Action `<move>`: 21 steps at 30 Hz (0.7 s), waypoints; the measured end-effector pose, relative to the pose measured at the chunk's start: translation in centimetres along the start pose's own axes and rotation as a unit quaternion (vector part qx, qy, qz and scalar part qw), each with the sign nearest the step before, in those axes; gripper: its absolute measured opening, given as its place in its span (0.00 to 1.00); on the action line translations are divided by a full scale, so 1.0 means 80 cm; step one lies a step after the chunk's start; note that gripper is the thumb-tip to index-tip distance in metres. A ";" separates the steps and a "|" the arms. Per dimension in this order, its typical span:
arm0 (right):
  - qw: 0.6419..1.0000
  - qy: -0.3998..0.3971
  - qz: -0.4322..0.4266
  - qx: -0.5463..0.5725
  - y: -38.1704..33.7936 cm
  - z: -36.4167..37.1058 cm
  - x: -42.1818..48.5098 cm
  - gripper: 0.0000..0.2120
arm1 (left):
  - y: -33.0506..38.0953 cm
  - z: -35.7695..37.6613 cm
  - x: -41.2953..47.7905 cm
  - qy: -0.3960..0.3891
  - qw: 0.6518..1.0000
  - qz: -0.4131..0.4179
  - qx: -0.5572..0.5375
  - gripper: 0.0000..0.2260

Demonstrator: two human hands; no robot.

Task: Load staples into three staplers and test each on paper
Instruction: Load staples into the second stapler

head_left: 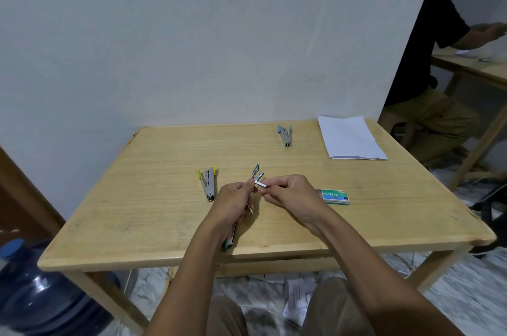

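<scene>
Now our left grip (232, 200) clasps the green stapler (229, 240), right grip (291, 193) pinching a likely brittle staple strip (260, 184) sidewise.

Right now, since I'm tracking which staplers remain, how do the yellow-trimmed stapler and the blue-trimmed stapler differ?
The yellow-trimmed stapler has yellow tips; the blue-trimmed stapler has blue ones. The yellow one lies close beside the left hand; the blue one lies farther back, nearer the paper. Both rest on the table, untouched, narrow ends toward the person.
</scene>
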State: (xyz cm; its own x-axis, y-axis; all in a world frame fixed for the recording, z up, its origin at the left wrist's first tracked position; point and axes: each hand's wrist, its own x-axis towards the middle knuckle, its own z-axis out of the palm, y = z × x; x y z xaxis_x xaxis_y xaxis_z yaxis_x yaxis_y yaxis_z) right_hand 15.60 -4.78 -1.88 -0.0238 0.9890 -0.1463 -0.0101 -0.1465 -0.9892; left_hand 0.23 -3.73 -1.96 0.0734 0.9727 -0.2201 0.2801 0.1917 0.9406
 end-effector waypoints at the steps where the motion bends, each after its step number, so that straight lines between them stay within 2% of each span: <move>1: 1.000 -0.003 -0.002 -0.008 0.001 -0.001 0.000 0.07 | 0.001 0.000 0.000 0.000 1.000 0.000 0.000 0.21; 6: 0.997 0.002 -0.049 -0.067 0.002 0.000 -0.001 0.04 | 0.002 -0.003 -0.001 -0.014 0.999 -0.016 -0.027 0.18; 10: 0.985 0.031 -0.106 -0.135 -0.006 0.003 -0.006 0.06 | 0.000 -0.016 0.001 -0.059 0.988 -0.045 -0.132 0.16; 16: 0.934 0.008 -0.197 -0.298 -0.018 0.020 -0.003 0.09 | -0.010 -0.036 0.005 -0.132 0.962 -0.055 -0.233 0.12; 21: 0.899 -0.026 -0.249 -0.360 -0.019 0.034 0.006 0.11 | -0.023 -0.046 0.008 -0.159 0.913 -0.054 -0.373 0.09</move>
State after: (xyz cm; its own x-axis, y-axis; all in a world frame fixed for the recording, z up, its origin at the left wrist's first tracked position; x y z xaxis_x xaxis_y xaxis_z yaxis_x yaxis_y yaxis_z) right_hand 12.88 -4.13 -0.41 -0.2413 0.9233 0.2989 0.6164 0.3838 -0.6876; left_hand -3.74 -2.98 -2.88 0.3915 0.8783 -0.2745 -0.4178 0.4354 0.7974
